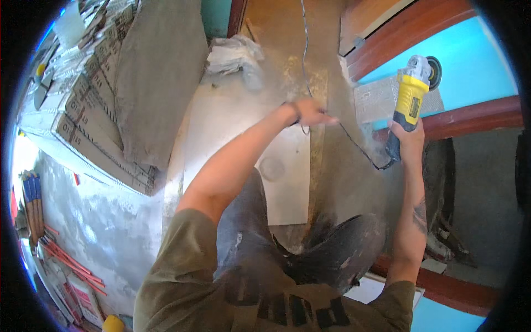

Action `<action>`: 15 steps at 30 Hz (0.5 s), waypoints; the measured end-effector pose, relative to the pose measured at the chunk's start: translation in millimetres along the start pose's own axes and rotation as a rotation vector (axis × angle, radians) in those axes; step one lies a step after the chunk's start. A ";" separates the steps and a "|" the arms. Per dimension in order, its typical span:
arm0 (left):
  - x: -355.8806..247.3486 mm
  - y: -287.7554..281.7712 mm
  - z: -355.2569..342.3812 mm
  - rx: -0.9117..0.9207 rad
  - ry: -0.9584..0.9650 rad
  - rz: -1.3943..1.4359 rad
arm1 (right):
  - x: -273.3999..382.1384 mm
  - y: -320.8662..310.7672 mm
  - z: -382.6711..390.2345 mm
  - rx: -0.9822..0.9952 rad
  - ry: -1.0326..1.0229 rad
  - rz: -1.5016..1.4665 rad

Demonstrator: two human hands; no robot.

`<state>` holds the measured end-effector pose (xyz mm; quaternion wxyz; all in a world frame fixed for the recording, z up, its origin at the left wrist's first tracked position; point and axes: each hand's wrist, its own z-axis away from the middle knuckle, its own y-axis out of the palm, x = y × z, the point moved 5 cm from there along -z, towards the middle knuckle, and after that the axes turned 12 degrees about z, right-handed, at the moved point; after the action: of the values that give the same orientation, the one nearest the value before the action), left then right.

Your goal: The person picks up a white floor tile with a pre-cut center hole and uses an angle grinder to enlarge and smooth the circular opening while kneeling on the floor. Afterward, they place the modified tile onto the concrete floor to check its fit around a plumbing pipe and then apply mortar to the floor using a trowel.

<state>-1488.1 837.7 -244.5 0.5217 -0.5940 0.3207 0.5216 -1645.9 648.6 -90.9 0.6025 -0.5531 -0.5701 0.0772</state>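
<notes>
My right hand (408, 139) is wrapped round the black rear handle of a yellow and black angle grinder (411, 99). The grinder is held up at the right, its disc (435, 72) at the far end. A thin dark power cord (360, 148) runs from its handle to my left hand (311, 112), then on toward the far edge. The left hand is closed on the cord, slightly blurred, with a small loop hanging below it. Under my left forearm lies a large pale tile (238, 124) with a faint round mark on it, beside my bent legs.
Crumpled whitish plastic (235, 55) lies beyond the tile. Stacked cardboard boxes (83, 119), partly covered by a grey cloth (160, 72), stand at the left. Reddish wooden frames (470, 119) and a grey tile piece (376, 99) are at the right. Red rods (72, 263) lie lower left.
</notes>
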 end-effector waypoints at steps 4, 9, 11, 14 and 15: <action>231.0 -3.4 14.6 -0.452 -0.551 -0.021 | -11.3 21.8 -51.6 -0.114 -0.148 0.327; 289.2 104.9 10.2 -0.561 -1.199 0.256 | -91.0 53.1 -124.1 -0.022 -0.190 0.412; 250.7 136.0 -16.2 -0.438 -1.153 0.072 | -133.6 69.1 -154.0 0.008 -0.267 0.437; 273.6 170.8 -8.8 -0.579 -1.329 0.017 | -148.6 137.6 -177.8 0.098 -0.441 0.379; 273.8 175.5 -13.0 -0.524 -1.342 -0.025 | -152.1 159.1 -181.3 0.127 -0.507 0.385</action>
<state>-1578.3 826.2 -556.9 0.4525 -0.2546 -0.2115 0.8281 -1471.7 493.5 -255.0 0.4490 -0.5752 -0.5810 0.3605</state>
